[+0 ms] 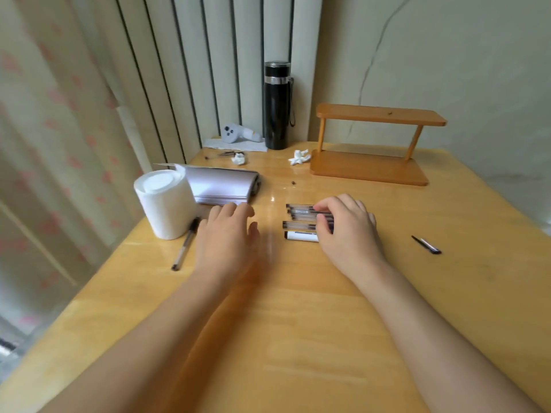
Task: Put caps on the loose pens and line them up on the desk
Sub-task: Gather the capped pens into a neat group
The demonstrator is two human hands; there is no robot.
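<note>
Beside tissue roll (164,204) and loose pen (185,245), left hand (226,236), grip spread; right hand (348,231) pinches lined pens (299,217).

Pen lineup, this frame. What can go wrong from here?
1. Right hand has bent fingers on the row of pens; a nudge could skew or roll them.
2. Left hand is blurred beside the loose pen by the tissue roll, near the desk edge; a swipe might knock it off.
3. The small black piece, likely a cap, lies far right and may get missed.
</note>
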